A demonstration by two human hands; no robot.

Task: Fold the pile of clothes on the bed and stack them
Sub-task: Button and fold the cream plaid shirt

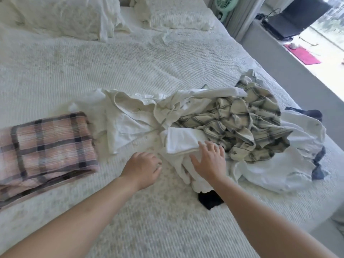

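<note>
A loose pile of clothes lies on the bed (130,58): a white shirt (128,123) at its left, a cream checked garment (242,123) on top, pale blue and white pieces (283,170) at the right, and a black item (210,199) at the near edge. A folded pink plaid piece (46,148) lies flat at the left. My right hand (208,159) rests with spread fingers on white cloth at the pile's near side. Just left of that cloth, my left hand (145,168) hovers low over the bedspread with loosely curled fingers, holding nothing.
White pillows (61,15) lie at the head of the bed. Past the bed's right edge are a green fan (225,6), a laptop (296,19) and a pink mat (303,54) on a pale ledge or floor.
</note>
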